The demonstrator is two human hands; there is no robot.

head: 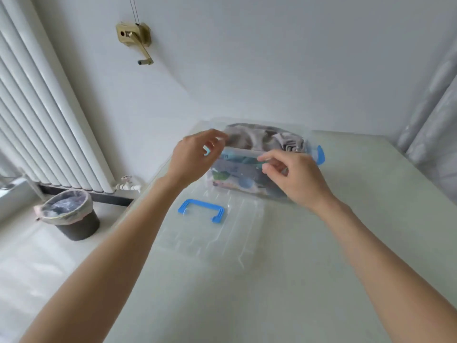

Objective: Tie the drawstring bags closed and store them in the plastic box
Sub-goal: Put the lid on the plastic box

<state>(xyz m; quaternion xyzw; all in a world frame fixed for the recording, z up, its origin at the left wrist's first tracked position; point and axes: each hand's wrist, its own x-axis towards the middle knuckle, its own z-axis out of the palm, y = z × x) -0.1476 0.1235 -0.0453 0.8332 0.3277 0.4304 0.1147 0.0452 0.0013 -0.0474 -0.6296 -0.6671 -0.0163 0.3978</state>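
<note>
Both hands over box (pixel 249 169), far on counter (pixel 321 268). Left hand (pixel 195 157) loosely spread, empty; right hand (pixel 294 177) fingers curled at rim, grip unclear. Bags (pixel 254 137) heap above rim. Lid (pixel 222 231) lies near. Risk: we snag cloth, lid won't seat.

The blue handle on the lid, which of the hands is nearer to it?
Left. The left hand hangs just above and behind the blue handle; the right hand is farther off to its right, at the plastic box.
</note>
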